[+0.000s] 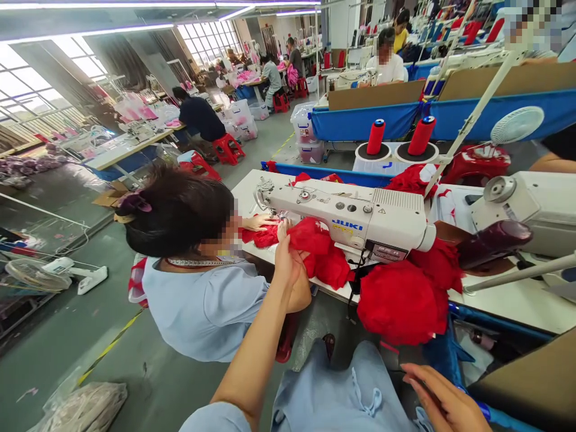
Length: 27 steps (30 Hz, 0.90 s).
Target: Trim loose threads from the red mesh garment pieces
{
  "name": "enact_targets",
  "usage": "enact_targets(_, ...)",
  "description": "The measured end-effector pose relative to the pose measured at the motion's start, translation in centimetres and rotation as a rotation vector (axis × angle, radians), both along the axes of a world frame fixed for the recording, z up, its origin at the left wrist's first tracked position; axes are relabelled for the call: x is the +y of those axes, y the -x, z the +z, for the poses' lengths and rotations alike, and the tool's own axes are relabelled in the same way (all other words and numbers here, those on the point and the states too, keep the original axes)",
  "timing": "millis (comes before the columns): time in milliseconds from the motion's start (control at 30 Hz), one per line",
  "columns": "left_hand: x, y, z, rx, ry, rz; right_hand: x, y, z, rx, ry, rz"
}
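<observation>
My left hand (290, 267) reaches forward to the edge of the sewing table (517, 300) and is closed on a piece of red fabric (321, 252) that lies under the white Juki sewing machine (351, 219). My right hand (443, 399) is low at the bottom right, fingers stretched out and holding nothing, just above my light-blue clothing (342, 390). A co-worker in a light-blue top (202, 306) sits at the machine between me and the table. That person's hand (260, 223) rests on the red fabric near the needle.
A big bundle of red fabric (400, 303) hangs off the table's front edge. Two red thread cones (375, 137) stand behind the machine, and a second machine (531, 204) is at the right. Other workers sit at tables beyond; a fan (36, 275) lies on the floor at left.
</observation>
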State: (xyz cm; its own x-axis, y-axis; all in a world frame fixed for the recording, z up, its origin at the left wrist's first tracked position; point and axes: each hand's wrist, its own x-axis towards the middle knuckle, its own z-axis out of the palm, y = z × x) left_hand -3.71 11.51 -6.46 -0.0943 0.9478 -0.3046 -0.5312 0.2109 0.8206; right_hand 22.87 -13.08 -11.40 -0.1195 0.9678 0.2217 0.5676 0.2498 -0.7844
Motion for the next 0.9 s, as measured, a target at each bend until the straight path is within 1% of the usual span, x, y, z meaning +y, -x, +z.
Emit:
enact_targets(100, -3.2, -0.1, 1.5, -0.137, 0.128, -0.113, 2.1, 2.1, 1.8, 0.187, 0.103, -0.074)
enact_targets(167, -5.4, -0.7, 1.9, -0.203, 0.23, -0.222, 4.0, 3.4, 2.8, 0.387, 0.257, -0.181)
enact_targets(233, -7.3, -1.3, 2.2, -0.252, 0.311, -0.314, 6.0, 4.6, 3.7, 0.671, 0.441, -0.304)
enact_targets(267, -8.0, -1.5, 2.2, -0.28, 0.338, -0.346, 6.9, 5.0, 4.0, 0.809, 0.598, -0.293)
enact_targets(300, -8.6, -1.6, 2.3, -0.313, 0.35, -0.368, 7.7, 5.4, 4.3, 0.931, 0.721, -0.259)
enact_targets(367, -9.3, -1.7, 2.4, -0.397, 0.344, -0.393, 8.8, 6.0, 4.7, 1.043, 0.832, -0.184)
enact_targets(400, -9.5, -1.6, 2.3, -0.441, 0.336, -0.4, 9.1, 6.3, 4.9, 1.058, 0.846, -0.161)
enact_targets(533, -9.7, -1.1, 1.9, -0.53, 0.331, -0.408, 9.0, 7.8, 5.4, 1.029, 0.801, -0.155)
enact_targets(600, -10.0, -1.3, 1.7, -0.538, 0.346, -0.432, 8.7, 8.7, 5.6, 0.989, 0.72, -0.182)
enact_targets(633, -10.2, -1.5, 1.6, -0.546, 0.342, -0.452, 8.6, 9.1, 5.7, 0.935, 0.65, -0.206)
enact_targets(700, -10.9, -2.2, 1.7, -0.559, 0.286, -0.503, 8.3, 9.5, 5.8, 0.763, 0.486, -0.262)
enact_targets(767, -11.8, -3.2, 2.0, -0.526, 0.19, -0.521, 8.2, 9.6, 5.9, 0.531, 0.372, -0.304)
enact_targets(833, -12.8, -4.2, 2.4, -0.414, 0.12, -0.504, 8.1, 9.3, 5.8, 0.314, 0.33, -0.35)
enact_targets(900, -13.4, -5.2, 2.5, -0.248, 0.107, -0.453, 8.0, 8.9, 5.5, 0.165, 0.296, -0.396)
